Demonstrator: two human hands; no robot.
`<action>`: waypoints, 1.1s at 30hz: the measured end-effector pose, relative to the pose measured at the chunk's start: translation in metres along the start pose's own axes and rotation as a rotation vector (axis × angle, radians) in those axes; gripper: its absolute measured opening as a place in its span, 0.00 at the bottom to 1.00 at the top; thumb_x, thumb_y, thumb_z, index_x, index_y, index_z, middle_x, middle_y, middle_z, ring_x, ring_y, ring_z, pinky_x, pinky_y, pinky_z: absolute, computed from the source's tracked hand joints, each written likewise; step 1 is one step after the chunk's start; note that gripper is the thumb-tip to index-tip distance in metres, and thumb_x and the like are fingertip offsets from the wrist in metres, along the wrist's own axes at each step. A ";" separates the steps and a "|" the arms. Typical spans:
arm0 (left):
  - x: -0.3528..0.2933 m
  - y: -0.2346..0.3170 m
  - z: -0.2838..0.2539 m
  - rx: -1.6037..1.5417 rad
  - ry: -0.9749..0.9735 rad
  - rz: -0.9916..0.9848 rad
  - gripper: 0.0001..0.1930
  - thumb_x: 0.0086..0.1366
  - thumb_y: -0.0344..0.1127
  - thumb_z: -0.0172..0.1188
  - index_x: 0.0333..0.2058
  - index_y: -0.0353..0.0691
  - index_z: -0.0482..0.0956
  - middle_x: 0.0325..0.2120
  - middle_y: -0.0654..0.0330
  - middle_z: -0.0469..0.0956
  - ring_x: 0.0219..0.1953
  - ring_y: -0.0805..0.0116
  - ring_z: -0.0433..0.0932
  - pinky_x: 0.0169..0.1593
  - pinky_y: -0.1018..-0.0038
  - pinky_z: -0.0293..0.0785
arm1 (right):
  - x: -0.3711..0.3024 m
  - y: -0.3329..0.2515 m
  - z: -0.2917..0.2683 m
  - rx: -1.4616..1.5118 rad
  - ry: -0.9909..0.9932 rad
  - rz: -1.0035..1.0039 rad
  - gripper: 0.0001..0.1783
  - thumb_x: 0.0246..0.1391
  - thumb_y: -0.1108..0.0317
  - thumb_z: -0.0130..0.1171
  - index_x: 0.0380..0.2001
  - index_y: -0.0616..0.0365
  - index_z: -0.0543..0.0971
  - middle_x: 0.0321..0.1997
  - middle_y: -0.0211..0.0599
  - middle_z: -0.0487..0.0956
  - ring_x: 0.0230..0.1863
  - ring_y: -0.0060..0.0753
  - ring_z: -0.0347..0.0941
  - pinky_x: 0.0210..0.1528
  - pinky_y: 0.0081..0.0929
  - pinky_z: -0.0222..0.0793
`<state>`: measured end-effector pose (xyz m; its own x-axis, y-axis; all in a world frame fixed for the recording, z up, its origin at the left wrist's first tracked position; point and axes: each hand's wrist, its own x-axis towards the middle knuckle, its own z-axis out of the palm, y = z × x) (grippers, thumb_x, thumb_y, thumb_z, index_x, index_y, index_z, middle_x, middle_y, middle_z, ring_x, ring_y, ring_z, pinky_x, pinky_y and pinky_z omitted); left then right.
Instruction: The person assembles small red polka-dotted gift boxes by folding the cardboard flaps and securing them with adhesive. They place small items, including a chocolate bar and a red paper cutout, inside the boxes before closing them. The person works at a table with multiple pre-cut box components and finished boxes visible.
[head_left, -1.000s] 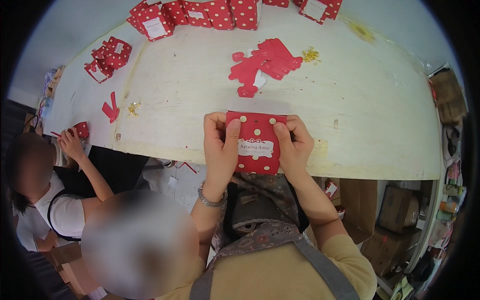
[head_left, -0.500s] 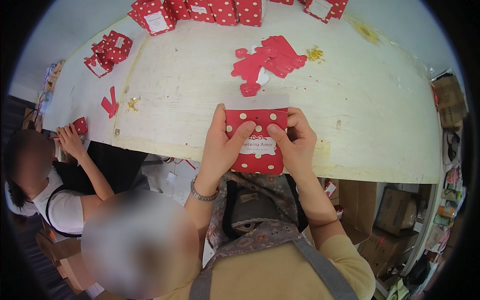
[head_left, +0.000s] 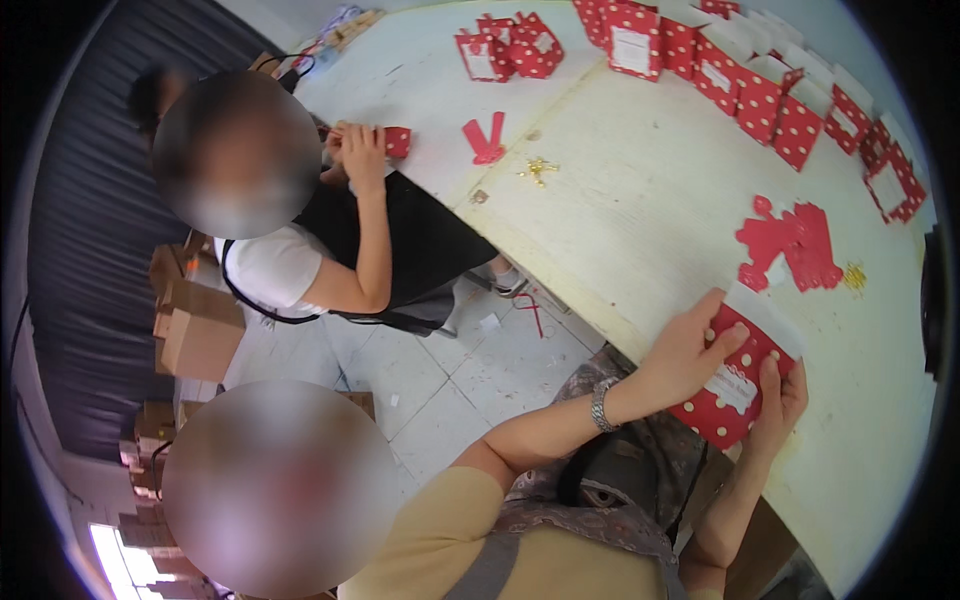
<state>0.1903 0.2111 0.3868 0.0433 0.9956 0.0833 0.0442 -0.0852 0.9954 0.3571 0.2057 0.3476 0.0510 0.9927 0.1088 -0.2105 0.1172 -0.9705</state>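
Both my hands hold a red paper gift box (head_left: 712, 412) with cream polka dots, close to the table's front edge. It has a white label on its front and a plain white flap at its upper end. My left hand (head_left: 688, 352) grips the left side, thumb on the front. On the other side, my right hand (head_left: 782, 392) is closed around the edge, its thumb near the label. Just beyond the box lies a pile of red die-cut paper pieces (head_left: 808, 248), beside small gold fasteners (head_left: 853, 276).
Finished-looking dotted boxes (head_left: 715, 75) stand in a row along the far side, and a smaller group (head_left: 520, 48) stands farther left. Red strips (head_left: 486, 138) and gold bits (head_left: 538, 170) lie near a co-worker (head_left: 335, 275), whose hands hold a red piece. Cartons (head_left: 205, 330) stand on the floor.
The view has swung to the left, bringing the co-worker and floor further in. Both my hands still hold the dotted box, which now appears tilted at the right of the picture.
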 end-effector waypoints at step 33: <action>0.017 -0.010 0.001 -0.292 -0.077 -0.112 0.09 0.68 0.24 0.47 0.46 0.37 0.69 0.30 0.64 0.77 0.31 0.83 0.72 0.34 0.85 0.69 | 0.010 -0.014 0.012 0.074 -0.050 0.021 0.12 0.57 0.76 0.54 0.45 0.62 0.75 0.40 0.33 0.79 0.40 0.18 0.74 0.42 0.19 0.71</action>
<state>0.1913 0.2292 0.3778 0.1299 0.9913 -0.0204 -0.2344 0.0507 0.9708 0.3489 0.2139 0.3644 -0.0024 0.9948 0.1015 -0.2830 0.0967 -0.9542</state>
